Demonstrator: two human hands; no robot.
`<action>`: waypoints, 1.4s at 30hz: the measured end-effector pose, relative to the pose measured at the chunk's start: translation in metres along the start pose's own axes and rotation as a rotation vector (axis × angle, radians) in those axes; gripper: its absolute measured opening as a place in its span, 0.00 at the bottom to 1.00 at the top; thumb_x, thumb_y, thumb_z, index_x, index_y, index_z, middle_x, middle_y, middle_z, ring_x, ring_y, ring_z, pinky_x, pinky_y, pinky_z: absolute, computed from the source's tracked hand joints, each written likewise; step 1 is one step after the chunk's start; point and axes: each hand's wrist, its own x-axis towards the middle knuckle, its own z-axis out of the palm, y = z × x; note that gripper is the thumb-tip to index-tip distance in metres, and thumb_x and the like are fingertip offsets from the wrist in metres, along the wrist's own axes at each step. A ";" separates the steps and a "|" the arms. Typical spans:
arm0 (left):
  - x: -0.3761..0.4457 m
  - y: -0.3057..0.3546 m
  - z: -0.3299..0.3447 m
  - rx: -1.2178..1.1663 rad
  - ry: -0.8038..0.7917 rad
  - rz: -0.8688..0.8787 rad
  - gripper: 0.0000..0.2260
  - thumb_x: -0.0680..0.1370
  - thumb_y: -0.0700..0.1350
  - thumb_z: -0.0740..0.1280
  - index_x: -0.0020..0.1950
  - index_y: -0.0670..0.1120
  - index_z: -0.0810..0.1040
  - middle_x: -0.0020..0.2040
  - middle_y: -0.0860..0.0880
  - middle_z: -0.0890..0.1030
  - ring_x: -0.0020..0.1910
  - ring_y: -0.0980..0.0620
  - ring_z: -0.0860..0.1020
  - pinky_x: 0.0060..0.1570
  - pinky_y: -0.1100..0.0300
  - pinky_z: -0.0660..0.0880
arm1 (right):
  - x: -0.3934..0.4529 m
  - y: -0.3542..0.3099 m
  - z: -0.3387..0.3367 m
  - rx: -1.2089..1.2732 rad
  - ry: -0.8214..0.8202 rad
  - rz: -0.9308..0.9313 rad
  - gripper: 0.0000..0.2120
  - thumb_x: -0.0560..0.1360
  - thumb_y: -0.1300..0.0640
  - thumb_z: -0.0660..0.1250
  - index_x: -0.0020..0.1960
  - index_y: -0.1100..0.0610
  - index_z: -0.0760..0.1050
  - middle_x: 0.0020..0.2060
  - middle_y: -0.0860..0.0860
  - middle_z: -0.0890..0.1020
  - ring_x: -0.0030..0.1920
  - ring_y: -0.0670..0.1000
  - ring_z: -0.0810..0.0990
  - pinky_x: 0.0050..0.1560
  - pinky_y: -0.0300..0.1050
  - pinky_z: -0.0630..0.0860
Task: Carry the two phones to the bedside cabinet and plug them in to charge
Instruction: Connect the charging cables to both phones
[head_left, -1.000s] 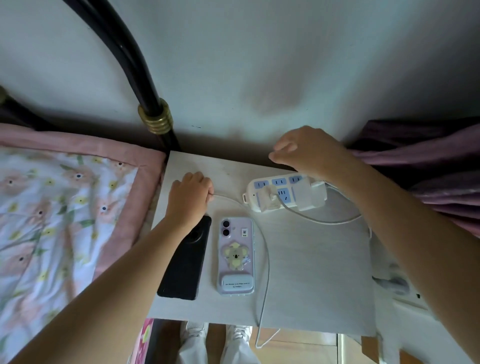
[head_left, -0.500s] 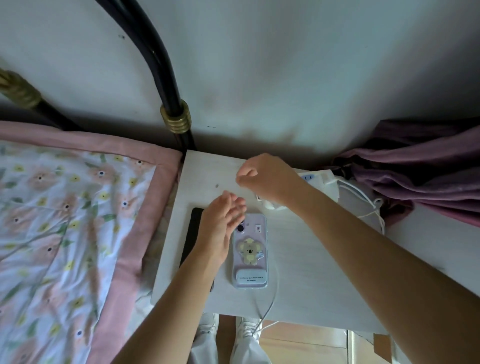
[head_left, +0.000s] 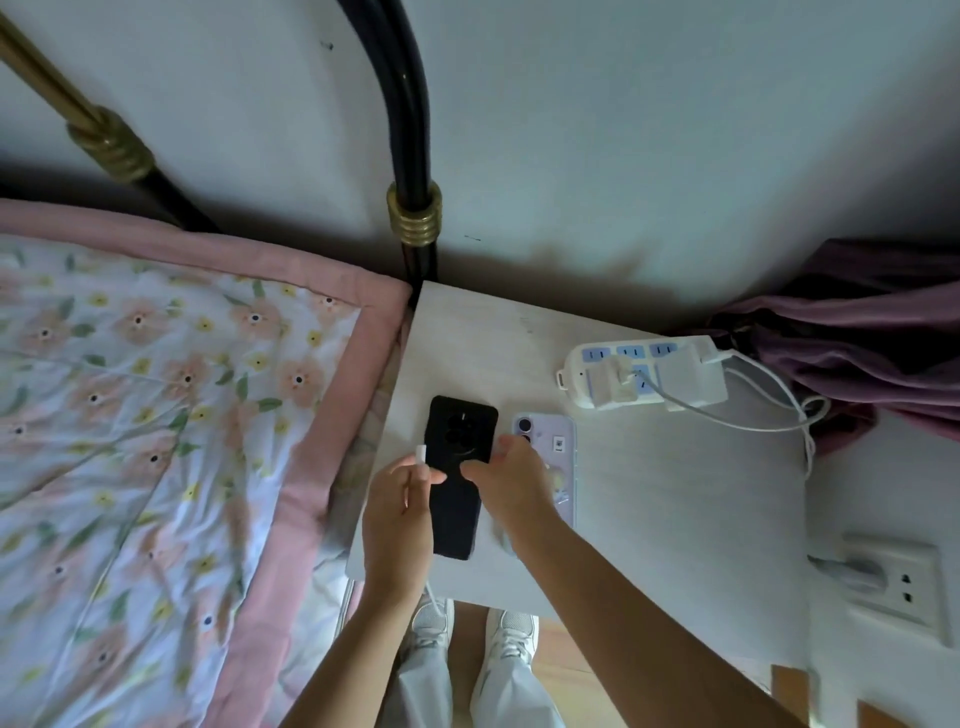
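Observation:
A black phone (head_left: 460, 467) lies face down on the white bedside cabinet (head_left: 649, 499). Beside it on the right lies a lilac-cased phone (head_left: 561, 447), partly hidden under my right hand (head_left: 511, 486). My left hand (head_left: 397, 506) pinches the white plug end of a charging cable (head_left: 421, 454) just left of the black phone. My right hand rests with its fingers on the black phone's right edge. A white power strip (head_left: 644, 374) with two chargers plugged in sits at the cabinet's back right.
A bed with a pink floral quilt (head_left: 156, 415) borders the cabinet on the left, with a black and brass bed frame (head_left: 413, 208) behind. White cables (head_left: 769, 415) trail right of the strip. Purple fabric (head_left: 857, 338) lies at the right. A wall socket (head_left: 893, 587) sits low right.
My right hand left the power strip and came down onto the phones. My left hand drew back to the black phone's left side, now holding the cable's plug end. The camera shifted right.

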 end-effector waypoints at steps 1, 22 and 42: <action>0.000 -0.001 0.000 -0.010 0.002 0.000 0.12 0.81 0.43 0.59 0.42 0.51 0.78 0.51 0.48 0.80 0.53 0.53 0.77 0.51 0.64 0.68 | 0.000 0.000 0.003 0.000 0.027 -0.003 0.08 0.71 0.59 0.67 0.49 0.59 0.73 0.35 0.51 0.74 0.33 0.48 0.71 0.27 0.38 0.62; -0.001 0.017 -0.023 -0.416 -0.132 -0.196 0.11 0.81 0.43 0.58 0.45 0.48 0.79 0.37 0.51 0.80 0.37 0.59 0.80 0.36 0.64 0.78 | 0.003 -0.002 0.004 0.364 0.039 0.017 0.13 0.72 0.58 0.71 0.55 0.60 0.76 0.45 0.56 0.83 0.45 0.57 0.83 0.46 0.54 0.82; -0.025 0.088 -0.015 -0.263 -0.131 0.026 0.09 0.80 0.48 0.62 0.43 0.51 0.79 0.29 0.53 0.79 0.24 0.59 0.67 0.32 0.63 0.64 | 0.005 -0.060 -0.040 1.057 -0.090 0.266 0.10 0.75 0.63 0.67 0.55 0.61 0.70 0.40 0.58 0.81 0.38 0.55 0.81 0.20 0.39 0.75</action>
